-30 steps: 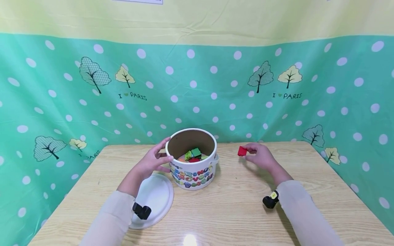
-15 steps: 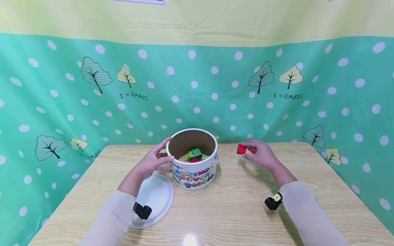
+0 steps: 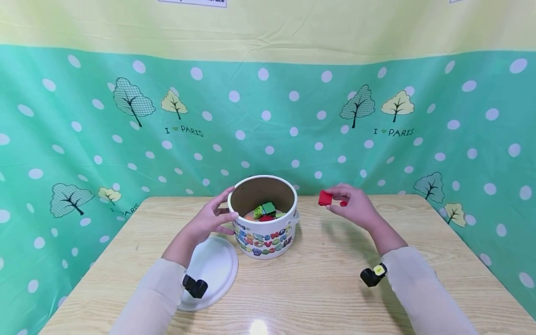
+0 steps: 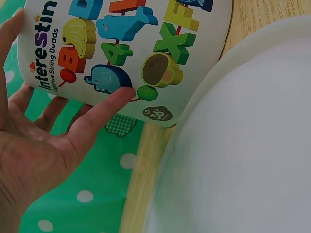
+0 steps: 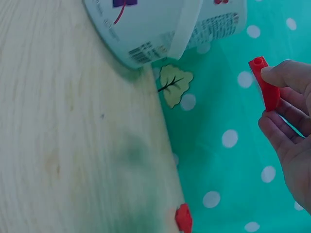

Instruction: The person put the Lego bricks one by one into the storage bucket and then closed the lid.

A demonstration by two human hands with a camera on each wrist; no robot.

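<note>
My left hand (image 3: 207, 219) rests against the left side of a white printed bucket (image 3: 264, 239), its fingers spread across the wall and at the rim. One straight finger touches the printed side in the left wrist view. Inside the bucket lie several toy blocks (image 3: 268, 208), green, red and other colours. To the right, above the tabletop, my right hand (image 3: 353, 204) pinches a red toy block (image 3: 324, 198) between thumb and fingertips. A stud shows on that block (image 5: 266, 87) in the right wrist view.
A round white lid (image 3: 213, 267) lies on the wooden table (image 3: 301, 288), front left of the bucket. Another small red piece (image 5: 183, 218) is by the table's back edge, partly seen behind my right hand. A green dotted curtain (image 3: 268, 135) hangs behind the table.
My right hand has risen slightly and shifted a little left with the red block, and another red piece shows behind it. The left hand and bucket have stayed in place.
</note>
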